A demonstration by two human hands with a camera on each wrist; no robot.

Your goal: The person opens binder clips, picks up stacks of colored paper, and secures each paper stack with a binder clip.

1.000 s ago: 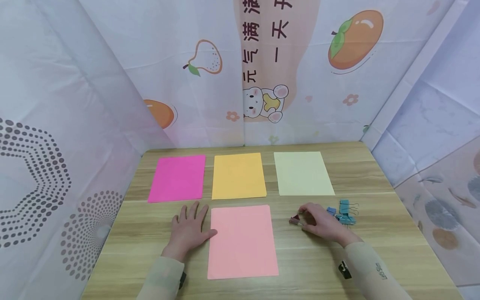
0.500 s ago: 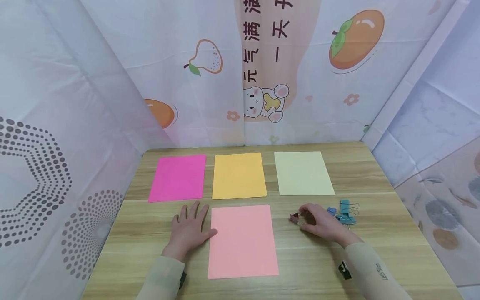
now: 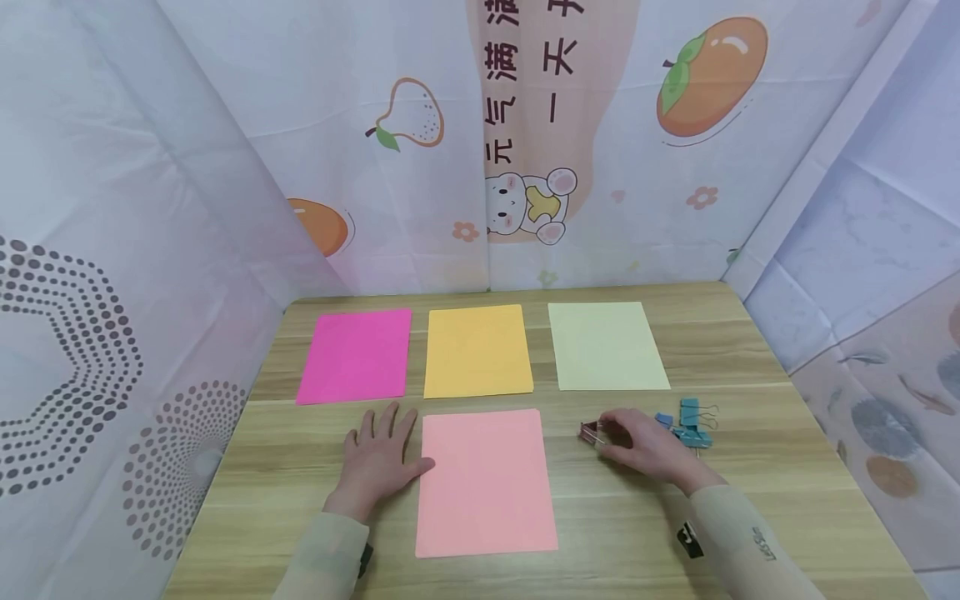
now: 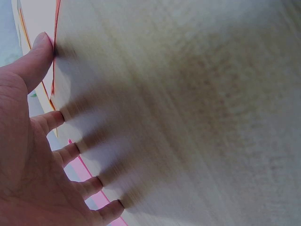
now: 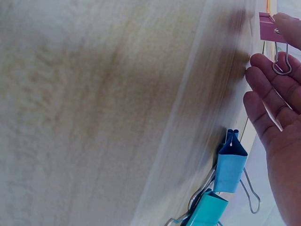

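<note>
My right hand (image 3: 645,446) pinches a dark red binder clip (image 3: 590,432) between thumb and fingers, low over the table to the right of the salmon-pink paper (image 3: 486,483). In the right wrist view the clip (image 5: 269,29) sits at the thumb tip, and one wire handle hangs down across the fingers. My left hand (image 3: 375,462) rests on the table with fingers spread. Its thumb tip touches the left edge of the salmon-pink sheet. Behind the right hand lie two teal binder clips (image 3: 688,412) and a blue one (image 3: 663,420), partly covered by the hand.
Along the back of the wooden table (image 3: 600,533) lie a magenta sheet (image 3: 356,357), a yellow-orange sheet (image 3: 478,351) and a pale yellow sheet (image 3: 608,346). A printed curtain (image 3: 420,208) hangs behind the table, with more cloth at both sides.
The dark red binder clip has turned slightly in my right fingers, and its wire handle now shows differently. The left hand and the paper sheets stay where they were.
</note>
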